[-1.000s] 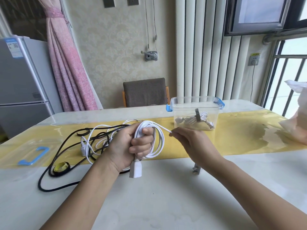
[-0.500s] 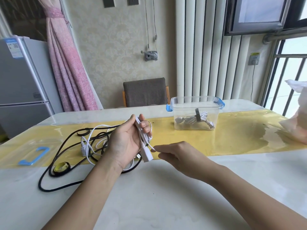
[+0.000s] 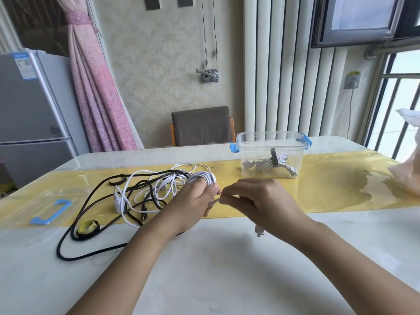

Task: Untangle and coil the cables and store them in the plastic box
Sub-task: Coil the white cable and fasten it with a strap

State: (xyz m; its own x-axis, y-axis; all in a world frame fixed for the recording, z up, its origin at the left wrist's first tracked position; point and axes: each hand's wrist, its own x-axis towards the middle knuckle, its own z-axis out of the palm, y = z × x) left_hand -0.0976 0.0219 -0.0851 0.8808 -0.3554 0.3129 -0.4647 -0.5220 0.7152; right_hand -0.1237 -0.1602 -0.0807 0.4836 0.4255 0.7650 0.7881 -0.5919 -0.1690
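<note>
Just short of the plastic box [image 3: 268, 134], the left hand [image 3: 193, 202] grips the white coil [image 3: 203, 177] and the right hand [image 3: 261, 201] pinches its loose tail [image 3: 215, 201], which I'd wind snugly, keeping tension.

Clear plastic box with blue side latches [image 3: 270, 138]: upright, open-topped, beyond and to the right of both hands. On its floor lies a white cable bundle cinched with a black strap [image 3: 266, 165].

White coiled cable [image 3: 204, 177]: tight loops, gripped in the left hand [image 3: 193, 201]. Its loose strand is pinched by the right hand [image 3: 261, 201], and a white connector [image 3: 259, 231] shows just beneath that hand.

Tangle of black and white cables [image 3: 147, 189]: unsorted, lying flat just left of the left hand, with one black loop trailing toward the near side.
</note>
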